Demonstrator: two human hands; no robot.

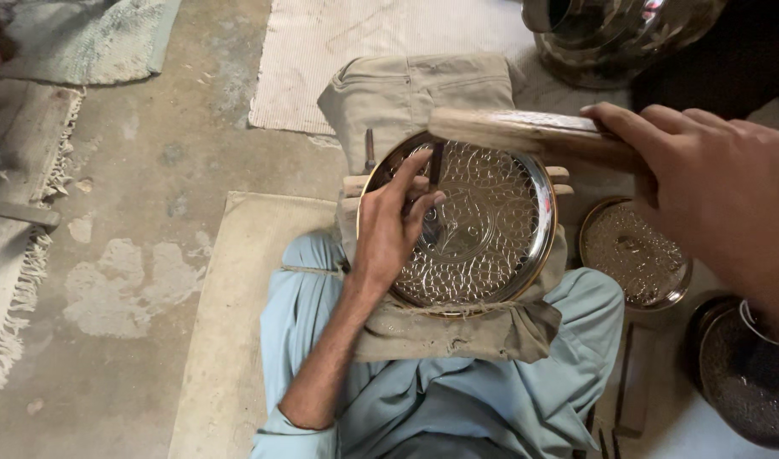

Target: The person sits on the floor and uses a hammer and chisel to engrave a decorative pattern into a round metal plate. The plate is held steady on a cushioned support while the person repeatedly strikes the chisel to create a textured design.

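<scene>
A round metal plate with an embossed pattern lies on a folded khaki cloth across my lap. My left hand rests on the plate's left part and pinches a thin dark metal punch, held upright with its tip on the plate. My right hand grips a thick wooden mallet, which hovers level over the plate's far rim, just right of the punch's top.
A second patterned plate and a dark round dish lie at the right. A shiny metal pot stands at the top right. A pale mat, woven rugs and concrete floor lie to the left.
</scene>
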